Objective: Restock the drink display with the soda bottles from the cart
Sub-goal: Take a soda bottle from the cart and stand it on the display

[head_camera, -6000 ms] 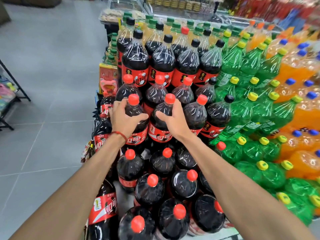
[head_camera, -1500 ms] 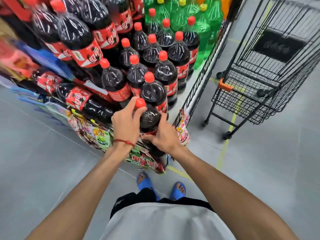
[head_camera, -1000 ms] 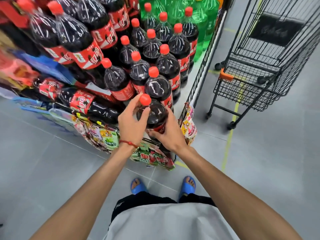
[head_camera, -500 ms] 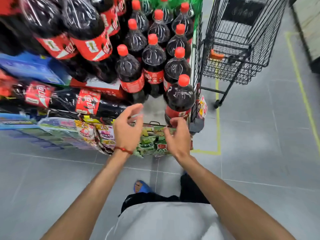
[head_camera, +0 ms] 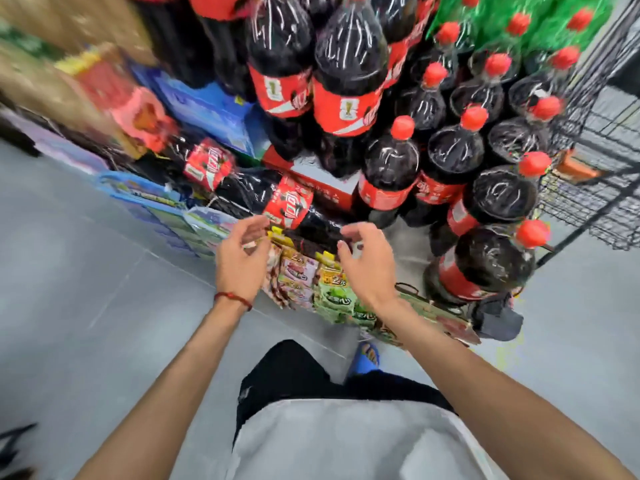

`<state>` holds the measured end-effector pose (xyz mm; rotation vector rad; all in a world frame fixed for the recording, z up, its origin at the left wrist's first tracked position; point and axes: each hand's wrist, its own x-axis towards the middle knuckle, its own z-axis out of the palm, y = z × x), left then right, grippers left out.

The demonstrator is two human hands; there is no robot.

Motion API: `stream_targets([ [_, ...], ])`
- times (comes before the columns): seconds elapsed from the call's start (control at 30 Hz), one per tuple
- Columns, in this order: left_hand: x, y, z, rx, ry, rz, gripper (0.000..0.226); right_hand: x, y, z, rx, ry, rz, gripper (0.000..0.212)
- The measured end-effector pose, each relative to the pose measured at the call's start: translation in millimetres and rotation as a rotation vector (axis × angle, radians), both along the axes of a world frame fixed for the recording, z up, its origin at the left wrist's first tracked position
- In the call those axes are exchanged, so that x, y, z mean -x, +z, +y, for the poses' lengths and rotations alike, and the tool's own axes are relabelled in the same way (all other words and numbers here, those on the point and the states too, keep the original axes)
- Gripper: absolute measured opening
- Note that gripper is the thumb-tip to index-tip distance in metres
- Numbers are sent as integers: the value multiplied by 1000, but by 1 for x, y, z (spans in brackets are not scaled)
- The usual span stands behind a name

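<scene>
**A:** why are the left hand (head_camera: 242, 261) and right hand (head_camera: 367, 268) just hovering over the snack packs (head_camera: 329, 289), fingers loosely curled, gripping nothing?

**B:** guessing they're staying free because the front bottle (head_camera: 485, 268) is standing upright at the display (head_camera: 408, 247) corner, lining up with its row, label showing. cart (head_camera: 595, 209) is sitting just right of it, so probably reaching there next

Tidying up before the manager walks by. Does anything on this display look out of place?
Yes. A cola bottle lies on its side just behind the snack packets, and a second bottle lies left of it, while the other bottles stand upright. No spill or damage shows.
</scene>
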<state>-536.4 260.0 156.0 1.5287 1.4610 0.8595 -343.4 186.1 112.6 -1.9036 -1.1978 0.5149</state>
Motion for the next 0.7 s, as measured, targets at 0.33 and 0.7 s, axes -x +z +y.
stream_targets([
  [0.33, 36, -19, 145, 154, 134, 13, 43, 20, 6, 110, 190, 222, -61, 47],
  [0.7, 28, -52, 211, 341, -173, 37, 50, 69, 2, 171, 474, 231, -280, 107],
])
